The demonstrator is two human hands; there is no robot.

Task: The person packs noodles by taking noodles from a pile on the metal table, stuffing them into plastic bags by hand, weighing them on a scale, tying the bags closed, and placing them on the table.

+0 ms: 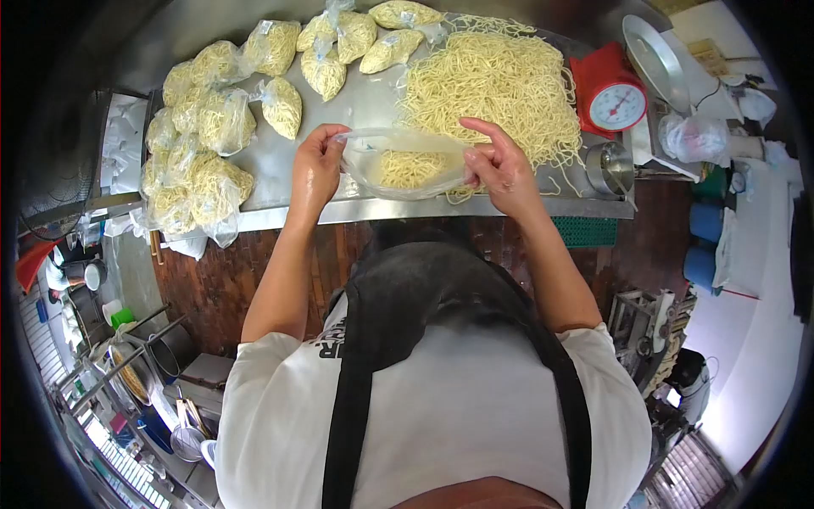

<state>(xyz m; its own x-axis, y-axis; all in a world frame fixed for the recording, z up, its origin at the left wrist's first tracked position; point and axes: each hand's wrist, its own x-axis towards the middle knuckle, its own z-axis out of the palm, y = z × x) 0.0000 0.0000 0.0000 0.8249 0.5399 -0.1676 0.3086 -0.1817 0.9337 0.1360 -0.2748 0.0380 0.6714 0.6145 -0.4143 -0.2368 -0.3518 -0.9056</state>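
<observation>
A clear plastic bag point(365, 174) with yellow noodles point(412, 169) inside is stretched between my hands over the front edge of the metal table point(356, 103). My left hand point(318, 170) pinches the bag's left edge between thumb and fingers. On the bag's right edge, my right hand point(498, 168) grips the plastic, its index finger pointing out to the left. Behind my right hand lies a large loose heap of noodles point(500, 89), reaching nearly to the red scale.
Several filled noodle bags point(225, 119) are piled at the table's left, others along its back. A red dial scale point(612, 100), a tilted metal pan point(656, 61) and a round metal container point(607, 169) stand at the right. A green crate point(585, 232) is below the table edge.
</observation>
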